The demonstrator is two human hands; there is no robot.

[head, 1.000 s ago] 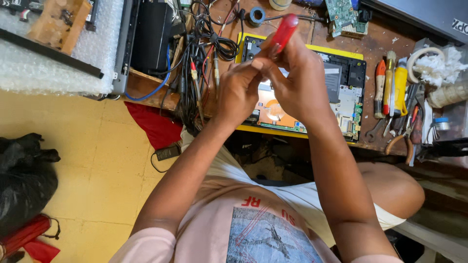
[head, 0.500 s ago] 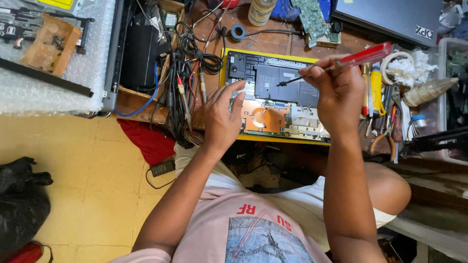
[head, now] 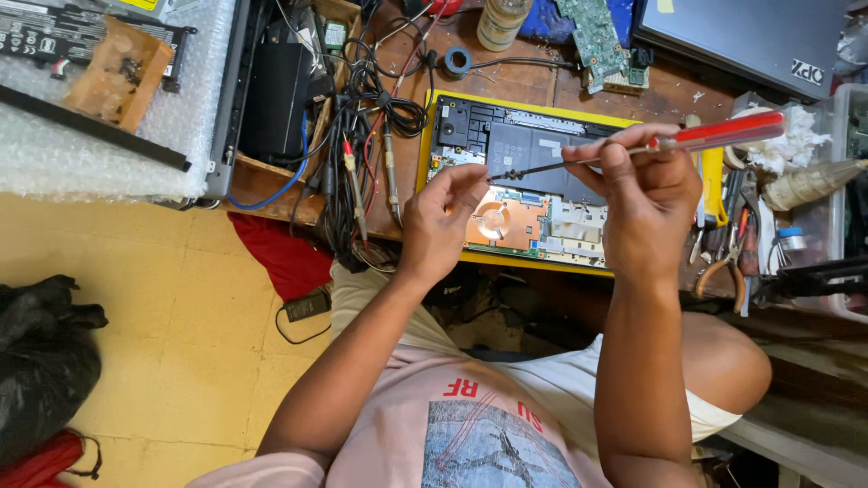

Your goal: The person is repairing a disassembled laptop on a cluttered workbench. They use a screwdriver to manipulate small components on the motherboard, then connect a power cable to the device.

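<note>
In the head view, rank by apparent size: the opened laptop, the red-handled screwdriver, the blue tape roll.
1. Opened laptop, largest.
2. Red-handled screwdriver, held in the right hand; nearer the camera, so it looks bigger than it is.
3. Blue tape roll, smallest.

- The left hand (head: 440,221) is raised in front of the body, with the back of the hand toward the camera and the fingertips (head: 472,177) pinched together.
- The right hand (head: 644,194) is higher and more to the right, fingers closed in a grip, thumb on top.
- Both forearms go up from the body, elbows bent.
</note>
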